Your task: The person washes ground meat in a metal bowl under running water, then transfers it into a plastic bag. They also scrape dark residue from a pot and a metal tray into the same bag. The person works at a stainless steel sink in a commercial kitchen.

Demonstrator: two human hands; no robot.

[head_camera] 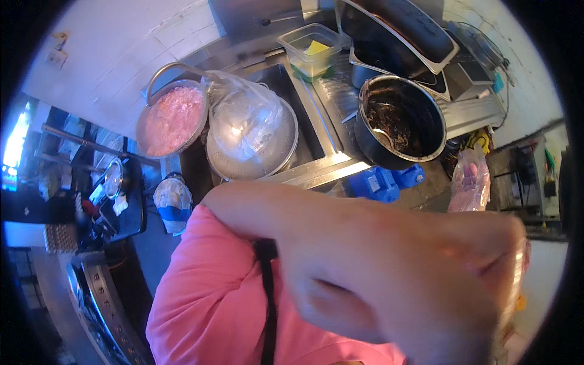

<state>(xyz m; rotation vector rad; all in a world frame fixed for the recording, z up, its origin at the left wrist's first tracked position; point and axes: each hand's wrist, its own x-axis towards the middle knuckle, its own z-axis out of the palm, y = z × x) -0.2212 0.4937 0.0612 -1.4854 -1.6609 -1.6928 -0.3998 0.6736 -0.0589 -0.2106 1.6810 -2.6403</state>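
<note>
My bare left arm crosses in front of my pink shirt, very near the camera. My left hand (488,246) is blurred at the right, with its fingers bent; beside it is a shiny edge that looks like clear plastic. Whether it grips that edge cannot be made out. Beyond it, my right hand (470,180) shows in a loose clear plastic glove, palm up, with no object seen in it; its wrist is hidden. To its left, a deep dark pot (401,121) with brown residue inside stands at the edge of a stainless steel counter (328,105).
A basin of pink, minced-looking food (175,118) stands beside a large round pot (255,166) under a clear plastic bag (246,114). Behind are a clear plastic container (312,57) with a yellow piece and long metal pans (401,32). Blue plastic containers (376,182) sit below the counter edge.
</note>
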